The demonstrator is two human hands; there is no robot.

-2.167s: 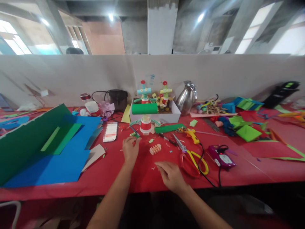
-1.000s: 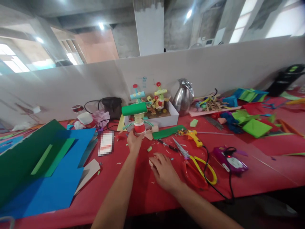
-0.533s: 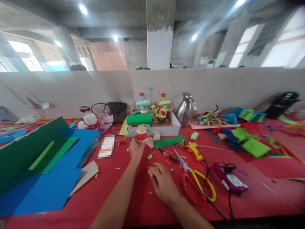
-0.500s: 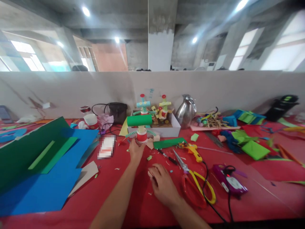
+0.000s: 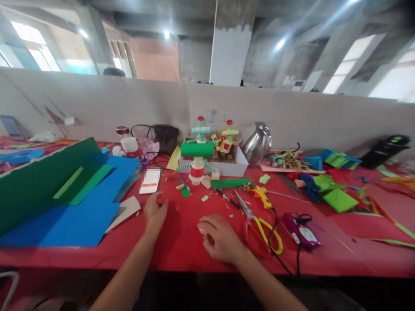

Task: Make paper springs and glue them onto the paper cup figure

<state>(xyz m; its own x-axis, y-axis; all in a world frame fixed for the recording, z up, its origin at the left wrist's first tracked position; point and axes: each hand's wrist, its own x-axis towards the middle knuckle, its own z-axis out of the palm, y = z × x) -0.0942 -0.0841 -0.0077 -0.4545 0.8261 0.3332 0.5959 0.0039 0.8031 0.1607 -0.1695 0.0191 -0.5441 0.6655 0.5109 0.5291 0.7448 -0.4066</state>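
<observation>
A paper figure (image 5: 196,168) with a green roll head, a red-and-white cup body and coiled arms stands on the red table (image 5: 181,242), in front of a white box (image 5: 231,167) holding two similar figures. My left hand (image 5: 154,214) lies on the table in front and to the left of it, fingers loosely apart and holding nothing. It is close to a pale paper corner (image 5: 125,211). My right hand (image 5: 219,238) rests nearer the table edge. Its fingers are curled over a small pale folded paper piece (image 5: 201,230), which is mostly hidden.
Yellow-and-red scissors (image 5: 263,225), a yellow glue gun (image 5: 261,195) and a purple corded device (image 5: 300,229) lie to the right of my right hand. Blue (image 5: 81,211) and green (image 5: 35,183) paper sheets cover the left. A metal jug (image 5: 257,139), a black bag (image 5: 166,136) and paper scraps sit further back.
My left hand let go of the paper figure and drew back to the left, now open on the table. My right hand stayed curled over the small folded piece. The view shifted slightly.
</observation>
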